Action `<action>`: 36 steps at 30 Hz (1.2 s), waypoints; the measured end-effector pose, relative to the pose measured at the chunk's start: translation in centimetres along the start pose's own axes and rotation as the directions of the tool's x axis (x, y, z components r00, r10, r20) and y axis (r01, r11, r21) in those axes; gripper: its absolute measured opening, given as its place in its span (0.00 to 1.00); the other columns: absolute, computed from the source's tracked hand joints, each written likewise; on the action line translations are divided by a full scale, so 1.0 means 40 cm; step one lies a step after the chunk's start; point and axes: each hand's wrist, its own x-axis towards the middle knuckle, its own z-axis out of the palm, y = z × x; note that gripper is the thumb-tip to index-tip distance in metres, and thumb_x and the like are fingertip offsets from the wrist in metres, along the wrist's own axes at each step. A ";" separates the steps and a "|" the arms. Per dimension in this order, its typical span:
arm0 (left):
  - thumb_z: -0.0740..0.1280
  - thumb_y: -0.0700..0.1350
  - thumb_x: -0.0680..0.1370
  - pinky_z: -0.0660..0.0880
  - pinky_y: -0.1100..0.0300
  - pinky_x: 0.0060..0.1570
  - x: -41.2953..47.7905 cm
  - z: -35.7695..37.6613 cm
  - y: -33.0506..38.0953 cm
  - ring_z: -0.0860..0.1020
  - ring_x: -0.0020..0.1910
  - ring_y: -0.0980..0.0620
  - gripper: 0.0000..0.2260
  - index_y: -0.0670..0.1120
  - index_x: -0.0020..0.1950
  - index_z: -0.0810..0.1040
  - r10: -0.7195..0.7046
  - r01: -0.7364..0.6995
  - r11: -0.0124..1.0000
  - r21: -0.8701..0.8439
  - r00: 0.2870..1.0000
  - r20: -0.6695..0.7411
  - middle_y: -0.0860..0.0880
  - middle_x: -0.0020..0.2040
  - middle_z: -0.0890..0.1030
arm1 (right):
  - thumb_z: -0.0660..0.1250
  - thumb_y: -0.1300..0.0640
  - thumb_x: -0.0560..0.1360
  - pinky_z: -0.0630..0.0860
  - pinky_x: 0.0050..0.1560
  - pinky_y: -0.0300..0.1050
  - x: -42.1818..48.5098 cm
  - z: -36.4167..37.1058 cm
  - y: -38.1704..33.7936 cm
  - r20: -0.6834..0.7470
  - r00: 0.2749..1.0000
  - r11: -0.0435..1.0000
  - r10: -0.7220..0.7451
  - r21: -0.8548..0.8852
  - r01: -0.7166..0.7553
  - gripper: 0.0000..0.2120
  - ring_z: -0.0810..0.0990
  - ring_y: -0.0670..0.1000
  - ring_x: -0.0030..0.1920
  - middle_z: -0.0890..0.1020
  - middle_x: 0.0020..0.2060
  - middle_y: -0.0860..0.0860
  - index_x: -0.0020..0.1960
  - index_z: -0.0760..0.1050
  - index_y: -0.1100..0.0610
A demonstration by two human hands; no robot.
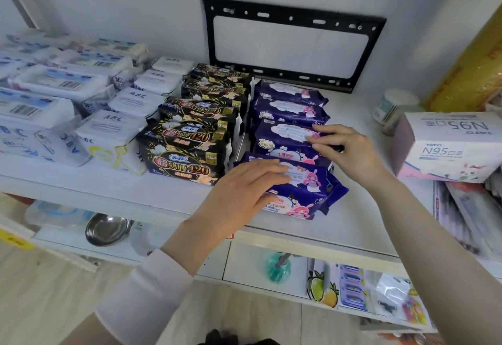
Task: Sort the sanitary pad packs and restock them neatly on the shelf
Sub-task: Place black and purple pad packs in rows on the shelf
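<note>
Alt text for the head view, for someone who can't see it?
A left hand lies flat on the front purple pad pack while the right hand touches the purple pack behind it, beside a row of black packs on a white shelf.
</note>
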 end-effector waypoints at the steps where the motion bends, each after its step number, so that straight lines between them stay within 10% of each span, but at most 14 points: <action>1: 0.61 0.48 0.75 0.67 0.58 0.64 0.002 0.002 -0.003 0.71 0.63 0.53 0.15 0.49 0.61 0.71 -0.014 0.014 1.000 -0.001 1.000 0.006 0.50 0.61 0.77 | 0.68 0.56 0.74 0.68 0.59 0.40 0.004 0.003 -0.003 0.000 1.000 1.000 0.001 0.005 -0.001 0.11 0.72 0.50 0.62 0.78 0.60 0.49 0.55 0.81 0.54; 19: 0.62 0.50 0.76 0.70 0.56 0.62 0.005 -0.045 -0.038 0.74 0.62 0.52 0.15 0.47 0.61 0.74 -0.082 0.075 0.990 0.121 0.995 0.051 0.49 0.62 0.77 | 0.60 0.51 0.79 0.60 0.67 0.38 0.026 0.039 -0.062 -0.007 0.997 0.976 0.071 0.204 -0.068 0.14 0.67 0.45 0.66 0.74 0.63 0.43 0.61 0.77 0.50; 23: 0.56 0.51 0.78 0.66 0.56 0.65 0.051 -0.071 -0.019 0.71 0.65 0.50 0.19 0.45 0.65 0.73 -0.180 0.180 0.982 0.065 0.984 -0.005 0.47 0.65 0.75 | 0.55 0.49 0.81 0.62 0.65 0.35 -0.031 0.047 -0.073 -0.220 0.826 0.633 0.519 0.748 -0.198 0.17 0.67 0.42 0.66 0.71 0.66 0.43 0.68 0.68 0.48; 28: 0.55 0.48 0.81 0.52 0.58 0.72 0.147 -0.063 -0.023 0.55 0.75 0.52 0.20 0.46 0.74 0.61 -0.367 0.349 0.927 0.135 0.917 0.156 0.47 0.75 0.60 | 0.51 0.45 0.81 0.74 0.40 0.26 -0.079 0.117 -0.113 0.101 0.751 0.215 0.652 0.926 -0.312 0.15 0.76 0.35 0.46 0.76 0.50 0.34 0.63 0.68 0.46; 36: 0.54 0.49 0.82 0.53 0.58 0.71 0.166 -0.043 -0.036 0.54 0.75 0.50 0.20 0.45 0.73 0.61 -0.472 0.428 0.879 0.213 0.844 0.253 0.46 0.75 0.59 | 0.48 0.39 0.79 0.80 0.41 0.44 -0.069 0.181 -0.144 0.200 0.734 0.079 0.649 0.942 -0.326 0.22 0.84 0.48 0.42 0.84 0.42 0.47 0.54 0.76 0.48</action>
